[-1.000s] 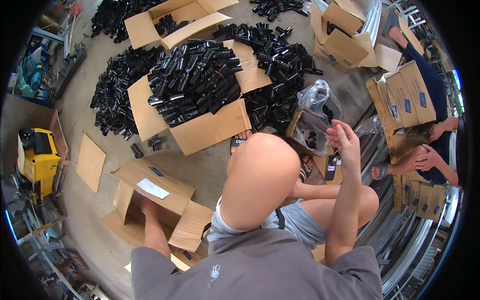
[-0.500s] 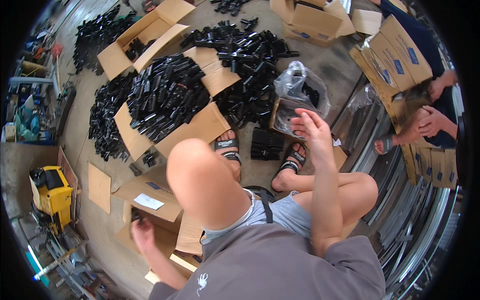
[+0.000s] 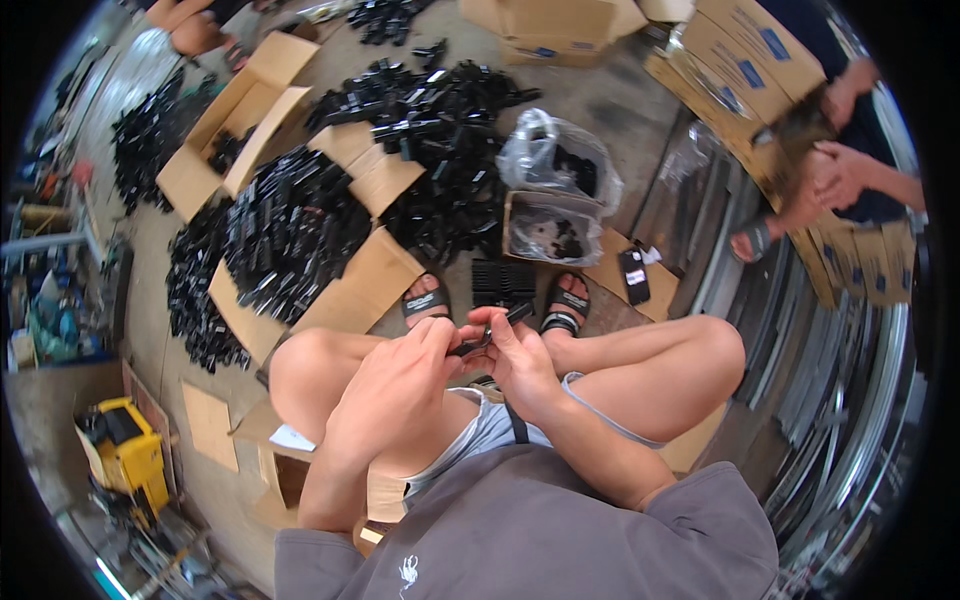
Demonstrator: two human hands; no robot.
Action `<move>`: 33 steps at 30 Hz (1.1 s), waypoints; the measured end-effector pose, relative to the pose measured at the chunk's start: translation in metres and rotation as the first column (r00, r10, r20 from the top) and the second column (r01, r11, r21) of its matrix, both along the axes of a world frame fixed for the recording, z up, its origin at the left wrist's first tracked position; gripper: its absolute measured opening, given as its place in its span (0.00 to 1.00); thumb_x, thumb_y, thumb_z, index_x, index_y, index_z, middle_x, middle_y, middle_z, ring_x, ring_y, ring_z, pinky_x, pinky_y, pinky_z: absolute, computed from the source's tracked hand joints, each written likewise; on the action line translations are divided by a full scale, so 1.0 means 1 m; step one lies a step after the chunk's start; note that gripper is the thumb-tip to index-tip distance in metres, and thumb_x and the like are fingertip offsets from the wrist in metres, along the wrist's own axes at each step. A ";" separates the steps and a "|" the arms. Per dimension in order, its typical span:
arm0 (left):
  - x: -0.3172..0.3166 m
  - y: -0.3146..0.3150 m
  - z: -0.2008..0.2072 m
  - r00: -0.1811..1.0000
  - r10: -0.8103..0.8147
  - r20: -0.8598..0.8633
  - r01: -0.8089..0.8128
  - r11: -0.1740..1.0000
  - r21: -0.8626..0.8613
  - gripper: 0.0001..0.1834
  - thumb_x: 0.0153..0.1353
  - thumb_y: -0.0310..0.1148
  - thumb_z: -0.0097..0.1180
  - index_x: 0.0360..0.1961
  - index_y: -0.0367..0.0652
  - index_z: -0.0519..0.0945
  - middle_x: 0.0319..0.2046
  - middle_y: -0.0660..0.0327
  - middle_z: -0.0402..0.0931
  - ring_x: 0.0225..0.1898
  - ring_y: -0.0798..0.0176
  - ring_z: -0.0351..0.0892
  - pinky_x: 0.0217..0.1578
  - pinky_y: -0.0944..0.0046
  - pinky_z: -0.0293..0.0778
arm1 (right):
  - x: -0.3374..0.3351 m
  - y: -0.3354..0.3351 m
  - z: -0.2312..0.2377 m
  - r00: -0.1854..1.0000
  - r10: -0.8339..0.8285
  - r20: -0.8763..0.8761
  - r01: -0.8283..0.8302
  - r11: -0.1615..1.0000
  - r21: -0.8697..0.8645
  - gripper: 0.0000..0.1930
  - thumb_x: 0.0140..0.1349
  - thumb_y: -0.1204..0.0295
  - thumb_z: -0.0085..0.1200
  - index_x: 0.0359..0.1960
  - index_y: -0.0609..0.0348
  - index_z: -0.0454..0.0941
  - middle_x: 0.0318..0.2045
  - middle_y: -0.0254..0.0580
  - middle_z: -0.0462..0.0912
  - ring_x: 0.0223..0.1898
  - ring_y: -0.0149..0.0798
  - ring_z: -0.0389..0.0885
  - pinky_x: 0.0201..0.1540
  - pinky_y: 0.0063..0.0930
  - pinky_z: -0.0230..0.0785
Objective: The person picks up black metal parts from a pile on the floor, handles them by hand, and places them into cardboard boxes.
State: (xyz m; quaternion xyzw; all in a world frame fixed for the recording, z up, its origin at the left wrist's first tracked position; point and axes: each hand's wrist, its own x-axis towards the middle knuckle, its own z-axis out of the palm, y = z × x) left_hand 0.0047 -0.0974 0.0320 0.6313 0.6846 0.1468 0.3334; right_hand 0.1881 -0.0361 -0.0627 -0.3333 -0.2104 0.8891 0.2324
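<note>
Between my knees, both my hands meet around a slim black part (image 3: 517, 313) whose exact kind I cannot make out. My left hand (image 3: 405, 365) is closed, its fingertips pinching the near end, partly hidden behind its back. My right hand (image 3: 520, 368) grips the far end between thumb and fingers. Just beyond them, a neat row of black parts (image 3: 502, 283) lies on the floor between my sandals. Farther on stands a small carton lined with a clear plastic bag (image 3: 530, 225), with black pieces inside.
A carton (image 3: 370, 290) heaped with black parts lies ahead left, among loose piles (image 3: 440, 130). A phone (image 3: 634, 277) rests on flat cardboard at right. Long metal profiles (image 3: 720, 240) run along the right, near another person's hands (image 3: 845, 180). A yellow machine (image 3: 130, 450) stands left.
My left hand has come from the open carton at lower left to between my knees, bringing a dark part. My raised, open right hand has come down and closed on it.
</note>
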 end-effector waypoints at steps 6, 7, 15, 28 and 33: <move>0.001 0.025 -0.003 0.994 0.076 -0.084 -0.055 0.972 0.230 0.26 0.65 0.35 0.65 0.63 0.42 0.76 0.50 0.51 0.83 0.51 0.45 0.82 0.50 0.52 0.76 | 0.035 -0.015 -0.143 0.905 -0.265 0.334 0.381 0.853 -0.356 0.12 0.77 0.60 0.50 0.49 0.54 0.75 0.49 0.45 0.86 0.48 0.43 0.84 0.56 0.42 0.77; -0.003 0.026 0.008 0.991 0.105 -0.083 -0.087 0.976 0.200 0.26 0.65 0.36 0.65 0.63 0.42 0.76 0.51 0.51 0.83 0.51 0.44 0.82 0.50 0.53 0.77 | 0.034 -0.014 -0.161 0.883 -0.268 0.386 0.410 0.839 -0.356 0.10 0.76 0.62 0.50 0.48 0.54 0.75 0.48 0.44 0.86 0.49 0.42 0.84 0.56 0.43 0.77; -0.038 -0.010 0.030 0.928 0.360 0.099 -0.373 0.889 0.265 0.19 0.66 0.24 0.62 0.58 0.35 0.80 0.53 0.51 0.84 0.55 0.57 0.84 0.59 0.60 0.74 | 0.013 0.013 -0.246 0.766 -0.399 0.505 0.593 0.742 -0.313 0.11 0.75 0.65 0.47 0.50 0.59 0.73 0.46 0.51 0.82 0.49 0.47 0.83 0.59 0.50 0.78; -0.102 -0.339 -0.119 -0.548 0.807 -0.222 -0.793 -0.415 0.446 0.36 0.75 0.55 0.55 0.70 0.34 0.69 0.64 0.49 0.74 0.64 0.50 0.73 0.64 0.51 0.69 | 0.025 0.007 -0.267 0.794 -0.130 0.594 0.355 0.892 -0.279 0.24 0.77 0.62 0.46 0.68 0.62 0.65 0.60 0.54 0.80 0.55 0.47 0.85 0.50 0.35 0.82; -0.071 -0.286 -0.186 -0.391 0.739 0.548 -0.904 -0.419 -0.081 0.33 0.76 0.52 0.55 0.70 0.36 0.70 0.59 0.55 0.78 0.59 0.59 0.77 0.59 0.57 0.73 | 0.004 0.010 -0.230 0.776 -0.006 0.630 0.194 0.953 -0.231 0.18 0.76 0.65 0.49 0.61 0.61 0.73 0.47 0.47 0.85 0.45 0.44 0.87 0.41 0.31 0.80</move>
